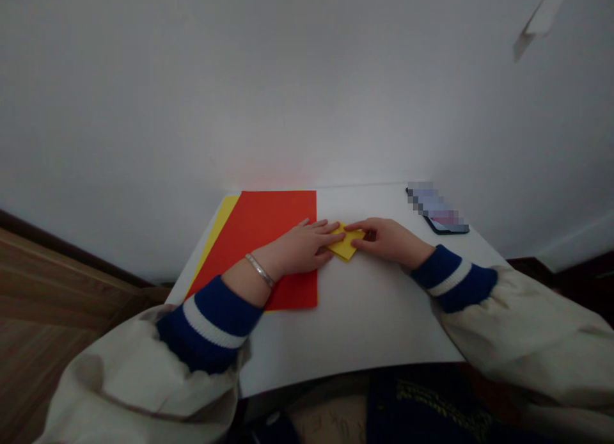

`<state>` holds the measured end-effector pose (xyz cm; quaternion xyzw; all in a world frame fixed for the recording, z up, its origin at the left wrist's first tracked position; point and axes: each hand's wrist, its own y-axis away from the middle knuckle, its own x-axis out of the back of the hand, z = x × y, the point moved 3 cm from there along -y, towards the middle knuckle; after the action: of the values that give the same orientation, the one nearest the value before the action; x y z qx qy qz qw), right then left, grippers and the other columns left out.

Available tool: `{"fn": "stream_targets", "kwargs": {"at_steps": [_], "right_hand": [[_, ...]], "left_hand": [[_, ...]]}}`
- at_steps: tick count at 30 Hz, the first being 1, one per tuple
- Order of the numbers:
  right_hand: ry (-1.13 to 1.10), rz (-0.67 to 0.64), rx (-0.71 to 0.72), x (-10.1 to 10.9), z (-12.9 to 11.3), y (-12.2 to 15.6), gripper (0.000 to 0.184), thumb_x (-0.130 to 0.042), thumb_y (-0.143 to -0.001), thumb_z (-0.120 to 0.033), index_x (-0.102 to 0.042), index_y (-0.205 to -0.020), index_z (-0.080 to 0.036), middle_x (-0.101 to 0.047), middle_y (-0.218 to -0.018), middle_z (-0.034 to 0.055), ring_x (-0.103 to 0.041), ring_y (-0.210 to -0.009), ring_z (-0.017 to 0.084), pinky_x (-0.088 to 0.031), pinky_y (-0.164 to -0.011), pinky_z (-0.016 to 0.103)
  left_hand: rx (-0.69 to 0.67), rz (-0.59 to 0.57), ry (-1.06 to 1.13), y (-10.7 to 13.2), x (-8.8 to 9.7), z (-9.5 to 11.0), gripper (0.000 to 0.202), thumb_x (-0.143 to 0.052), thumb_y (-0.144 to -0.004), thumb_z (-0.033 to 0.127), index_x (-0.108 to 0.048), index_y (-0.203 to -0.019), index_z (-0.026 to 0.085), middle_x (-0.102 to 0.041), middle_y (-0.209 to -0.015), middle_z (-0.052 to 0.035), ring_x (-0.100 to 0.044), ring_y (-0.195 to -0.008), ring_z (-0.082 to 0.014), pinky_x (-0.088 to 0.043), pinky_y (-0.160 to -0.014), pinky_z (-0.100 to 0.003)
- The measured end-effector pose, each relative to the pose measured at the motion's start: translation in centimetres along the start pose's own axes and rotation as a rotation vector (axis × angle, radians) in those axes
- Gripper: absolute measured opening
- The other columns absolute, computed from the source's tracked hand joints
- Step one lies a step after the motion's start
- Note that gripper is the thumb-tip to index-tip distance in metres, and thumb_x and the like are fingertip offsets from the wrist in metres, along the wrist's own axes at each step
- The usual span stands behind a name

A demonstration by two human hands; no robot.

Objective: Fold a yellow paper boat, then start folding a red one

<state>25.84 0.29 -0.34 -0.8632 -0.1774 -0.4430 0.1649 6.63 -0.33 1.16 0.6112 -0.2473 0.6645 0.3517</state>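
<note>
A small folded piece of yellow paper (344,247) lies on the white table, just right of a red sheet. My left hand (307,244) rests flat over the red sheet (278,215), its fingers stretched out and pressing on the left part of the folded paper. From the right, my right hand (384,240) pinches the paper's right corner between thumb and fingertips. A yellow sheet (221,220) shows beneath the red one along its left side.
A phone (437,208) lies on the table (374,322) at the back right. The wall (307,86) rises directly behind the table. Wooden panelling (48,303) stands at the left. The table's front edge is close to my body.
</note>
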Motion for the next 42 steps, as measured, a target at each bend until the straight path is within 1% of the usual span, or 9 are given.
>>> {"fn": "stream_targets", "kwargs": {"at_steps": [7, 13, 16, 19, 23, 26, 33, 38, 42], "right_hand": [[0.363, -0.018, -0.029, 0.7, -1.7, 0.4, 0.059, -0.057, -0.079, -0.060, -0.055, -0.131, -0.032, -0.065, -0.094, 0.0056, -0.060, -0.078, 0.019, -0.040, -0.064, 0.028], [0.477, -0.010, -0.046, 0.6, -2.1, 0.5, 0.064, -0.051, -0.077, -0.070, -0.055, -0.130, -0.035, -0.062, -0.093, 0.0049, -0.060, -0.077, 0.019, -0.037, -0.060, 0.028], [0.517, 0.020, 0.007, 0.6, -2.2, 0.4, 0.062, -0.052, -0.077, -0.070, -0.059, -0.127, -0.034, -0.061, -0.095, 0.0072, -0.059, -0.078, 0.020, -0.041, -0.066, 0.030], [0.531, 0.061, 0.139, 0.5, -2.5, 0.2, 0.058, -0.054, -0.079, -0.065, -0.064, -0.121, -0.027, -0.063, -0.106, 0.0105, -0.058, -0.090, 0.025, -0.044, -0.080, 0.037], [0.476, 0.034, 0.328, 0.1, -2.7, -0.1, 0.054, -0.055, -0.084, -0.052, -0.061, -0.124, -0.016, -0.061, -0.127, 0.0102, -0.052, -0.115, 0.026, -0.038, -0.102, 0.041], [0.455, 0.027, 0.340, -0.1, -2.5, -0.2, 0.057, -0.054, -0.086, -0.050, -0.057, -0.127, -0.012, -0.058, -0.132, 0.0110, -0.051, -0.121, 0.026, -0.036, -0.106, 0.041], [0.458, -0.016, 0.310, 0.2, -2.7, -0.6, 0.051, -0.055, -0.084, -0.054, -0.067, -0.115, -0.014, -0.068, -0.117, 0.0111, -0.060, -0.107, 0.024, -0.043, -0.098, 0.037], [0.574, -0.058, 0.166, 0.8, -3.1, -0.3, 0.044, -0.052, -0.085, -0.055, -0.071, -0.107, -0.022, -0.073, -0.100, 0.0083, -0.064, -0.095, 0.023, -0.046, -0.084, 0.035], [0.689, -0.068, 0.078, 1.2, -3.7, -0.1, 0.042, -0.050, -0.086, -0.055, -0.073, -0.101, -0.023, -0.074, -0.089, 0.0083, -0.066, -0.087, 0.023, -0.044, -0.076, 0.033]], "left_hand": [[0.070, -0.084, 0.002, -0.3, -0.6, -0.5, 0.058, -0.038, -0.096, 0.035, -0.019, -0.150, 0.021, -0.013, -0.157, -0.0077, -0.012, -0.145, -0.0248, -0.016, -0.115, -0.042], [0.104, 0.041, -0.085, -0.6, -0.9, -0.3, 0.052, -0.027, -0.100, 0.037, -0.026, -0.148, 0.017, -0.025, -0.154, -0.0060, -0.022, -0.142, -0.0258, -0.020, -0.114, -0.043], [0.100, 0.116, -0.134, -0.7, -1.0, 0.2, 0.051, -0.028, -0.100, 0.037, -0.033, -0.145, 0.015, -0.033, -0.151, -0.0086, -0.029, -0.139, -0.0260, -0.022, -0.113, -0.043], [0.101, 0.146, -0.147, -0.9, -1.2, 0.7, 0.050, -0.030, -0.100, 0.036, -0.036, -0.143, 0.012, -0.034, -0.150, -0.0114, -0.030, -0.139, -0.0246, -0.022, -0.113, -0.042], [0.122, 0.172, -0.113, -1.2, -1.5, 0.7, 0.054, -0.030, -0.099, 0.038, -0.032, -0.144, 0.008, -0.032, -0.151, -0.0141, -0.027, -0.141, -0.0235, -0.022, -0.114, -0.041], [0.136, 0.183, -0.086, -1.4, -1.5, 0.7, 0.058, -0.032, -0.098, 0.041, -0.029, -0.145, 0.007, -0.032, -0.151, -0.0142, -0.026, -0.141, -0.0240, -0.021, -0.114, -0.040], [0.167, 0.159, -0.130, -1.0, -0.8, 0.7, 0.062, -0.036, -0.095, 0.049, -0.033, -0.144, 0.011, -0.035, -0.150, -0.0115, -0.025, -0.140, -0.0282, -0.020, -0.114, -0.046], [0.160, 0.131, -0.156, -0.8, -0.7, 0.4, 0.061, -0.033, -0.096, 0.051, -0.035, -0.144, 0.013, -0.035, -0.151, -0.0075, -0.019, -0.142, -0.0286, -0.018, -0.114, -0.046], [0.185, 0.135, -0.170, -0.7, -0.9, 0.2, 0.062, -0.032, -0.096, 0.050, -0.033, -0.145, 0.011, -0.035, -0.150, -0.0100, -0.018, -0.143, -0.0298, -0.019, -0.114, -0.047]]}}
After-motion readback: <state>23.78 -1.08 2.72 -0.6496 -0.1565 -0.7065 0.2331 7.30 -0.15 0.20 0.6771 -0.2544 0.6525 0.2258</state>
